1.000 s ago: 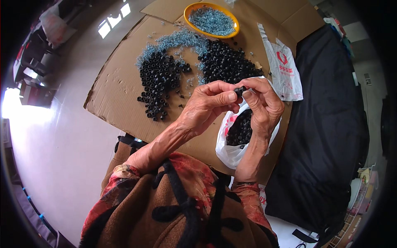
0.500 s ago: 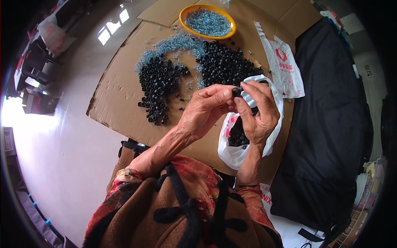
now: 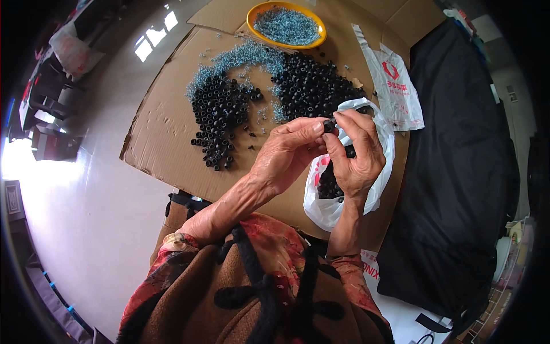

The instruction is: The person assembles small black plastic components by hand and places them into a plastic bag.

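Above the white bag, my two hands meet at a small black cap-like part point(image 3: 329, 125). My left hand point(image 3: 282, 150) pinches it between thumb and fingers, from the left. From the right, the thumb and index finger of my right hand point(image 3: 360, 153) close on the same part; any smaller piece between the fingertips is too small to tell. Beneath my right hand, a white plastic bag point(image 3: 322, 213) lies open with black parts point(image 3: 329, 186) inside. Hollow black caps form a left pile point(image 3: 220, 114), and more black parts form a right pile point(image 3: 312, 86).
Tiny pale-blue clear pieces point(image 3: 246, 56) spread along the far side of the piles. More of them fill a yellow bowl point(image 3: 250, 30). Everything sits on a cardboard sheet point(image 3: 166, 129). A flat white bag point(image 3: 395, 86) lies at the right, beside a large black cover point(image 3: 452, 172).
Both hands keep the same pinch on the small black part, with barely any finger movement. The view has shifted very slightly.
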The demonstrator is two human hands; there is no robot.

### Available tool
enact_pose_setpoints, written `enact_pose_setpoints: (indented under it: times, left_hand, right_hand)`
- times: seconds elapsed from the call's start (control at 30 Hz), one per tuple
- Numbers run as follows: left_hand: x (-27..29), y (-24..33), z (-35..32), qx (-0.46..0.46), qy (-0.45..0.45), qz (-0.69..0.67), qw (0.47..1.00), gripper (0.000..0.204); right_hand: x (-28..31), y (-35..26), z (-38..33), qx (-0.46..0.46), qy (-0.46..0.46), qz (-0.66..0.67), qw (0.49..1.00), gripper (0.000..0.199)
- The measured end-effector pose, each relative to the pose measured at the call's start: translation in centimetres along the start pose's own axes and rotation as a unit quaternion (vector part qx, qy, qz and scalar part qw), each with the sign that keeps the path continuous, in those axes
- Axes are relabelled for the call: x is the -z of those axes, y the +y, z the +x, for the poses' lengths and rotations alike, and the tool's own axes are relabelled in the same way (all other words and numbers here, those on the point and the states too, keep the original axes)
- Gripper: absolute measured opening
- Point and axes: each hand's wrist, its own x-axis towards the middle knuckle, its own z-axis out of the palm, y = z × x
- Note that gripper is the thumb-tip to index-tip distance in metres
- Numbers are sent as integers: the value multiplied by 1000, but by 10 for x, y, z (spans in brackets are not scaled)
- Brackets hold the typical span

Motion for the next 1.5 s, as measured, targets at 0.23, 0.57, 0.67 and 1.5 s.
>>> enact_pose_setpoints:
  times: [0.23,0.57,0.67,1.5]
  left_hand:
    - [-3,-2,-2,-37,25,23,999,21]
    - [-3,-4,-5,-85,32,68,994,23]
    - [0,-5,-4,-83,39,85,992,22]
    - [47,59,-4,-179,192,280,923,22]
  right_hand:
    - [3,0,1,21,-31,-17,999,30]
    - [1,-1,-3,-5,-35,-16,999,22]
    - [-2,3,-7,1,-35,-3,999,21]
    - [-43,14,-85,-127,-212,-23,969,23]
